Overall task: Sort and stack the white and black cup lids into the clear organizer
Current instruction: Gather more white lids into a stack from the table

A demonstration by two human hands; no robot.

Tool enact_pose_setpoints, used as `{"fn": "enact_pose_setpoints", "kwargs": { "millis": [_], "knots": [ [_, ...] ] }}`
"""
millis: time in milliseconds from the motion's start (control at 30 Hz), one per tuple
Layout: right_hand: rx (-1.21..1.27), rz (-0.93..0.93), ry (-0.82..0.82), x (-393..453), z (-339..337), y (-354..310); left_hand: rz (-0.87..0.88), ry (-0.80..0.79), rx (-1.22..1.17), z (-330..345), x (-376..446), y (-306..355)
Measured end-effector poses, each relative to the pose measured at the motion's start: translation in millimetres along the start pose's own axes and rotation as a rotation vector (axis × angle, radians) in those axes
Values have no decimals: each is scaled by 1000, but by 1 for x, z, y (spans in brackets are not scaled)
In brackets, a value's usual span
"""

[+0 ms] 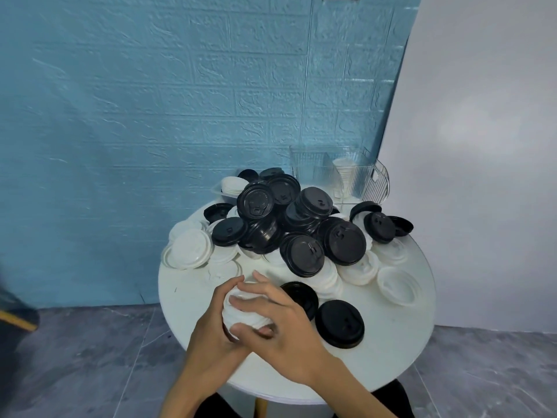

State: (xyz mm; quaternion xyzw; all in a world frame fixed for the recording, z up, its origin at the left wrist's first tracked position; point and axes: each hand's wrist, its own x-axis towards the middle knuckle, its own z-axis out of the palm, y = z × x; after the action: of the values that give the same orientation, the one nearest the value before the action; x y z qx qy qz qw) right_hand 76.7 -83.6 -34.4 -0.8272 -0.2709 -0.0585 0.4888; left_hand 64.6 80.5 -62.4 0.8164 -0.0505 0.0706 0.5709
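Both hands wrap one small stack of white lids (244, 309): left hand (211, 333) cups it from the left, right hand (280, 324) curls over top and front, squaring it up. Step in hand, I'd say: consolidating whites before loading. Clear organizer (337, 176) sits well beyond the right hand, behind the mixed lid pile (289, 230); some whites already in it. Next: carry the stack over the pile into that white slot, kept level.

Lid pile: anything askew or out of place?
Yes. Black lids and white lids lie mixed, tilted, some upside down. The clear organizer holds only a few white ones. Both hands' grip holds a white stack.
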Motion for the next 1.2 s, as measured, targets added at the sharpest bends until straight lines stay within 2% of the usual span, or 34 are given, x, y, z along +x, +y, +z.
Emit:
{"fn": "enact_pose_setpoints", "kwargs": {
  "millis": [200,267,367,433,467,567,700,867,1033,1200],
  "knots": [
    [-27,-39,-32,-1,-20,-4,24,3,-24,-2,-1,5],
    [-47,-14,111,-7,-49,3,13,24,-20,-3,0,4],
    [-182,-8,467,-23,-104,27,0,26,-15,-2,1,4],
    [-292,129,590,-34,-139,47,-2,24,-18,-2,1,5],
    [-342,246,583,-39,-152,56,-6,24,-22,-2,1,5],
    [-455,541,412,-51,-173,82,-8,17,-36,-3,1,7],
    [-536,607,308,-57,-177,100,-7,16,-44,-3,0,10],
    [-628,607,335,-57,-177,100,-5,18,-38,-3,0,11],
    [-470,438,477,-46,-181,63,-1,15,-31,-3,0,6],
    [-324,230,354,-7,-144,10,-16,6,-13,-3,1,1]
  ]
}}
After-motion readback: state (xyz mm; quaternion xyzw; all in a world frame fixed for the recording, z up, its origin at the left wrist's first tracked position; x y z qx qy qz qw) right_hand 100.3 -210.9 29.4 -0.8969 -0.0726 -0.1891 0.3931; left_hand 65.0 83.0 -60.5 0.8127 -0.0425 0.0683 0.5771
